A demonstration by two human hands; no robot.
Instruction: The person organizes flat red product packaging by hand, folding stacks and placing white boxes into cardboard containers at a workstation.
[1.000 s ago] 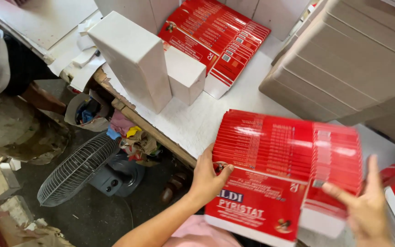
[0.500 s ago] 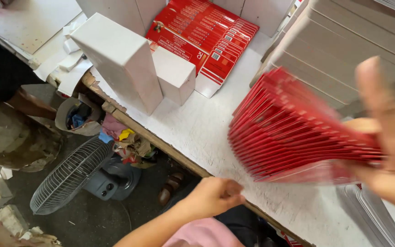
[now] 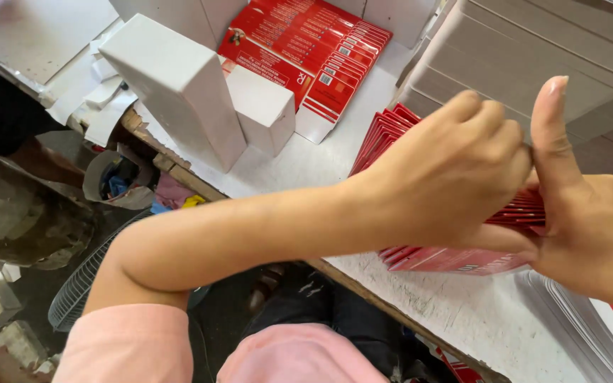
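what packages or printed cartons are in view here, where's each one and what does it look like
Stack of flat red cartons: on edge between both hands, left hand, right hand.
Fanned red flat cartons: table's far side, with white print panels.
Tall white box: upright, plain, near table edge.
Small white box: beside it, plain.
Grey-brown board stacks: top right, flat sheets.

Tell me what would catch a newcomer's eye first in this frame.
First, the two hands meeting at centre right: the left hand lies over a fanned stack of flat red cartons, while the right hand closes on it from the right edge, thumb up. Next, more red cartons spread flat at the top centre of the white table. Beside them, at upper left, stand two plain white boxes.
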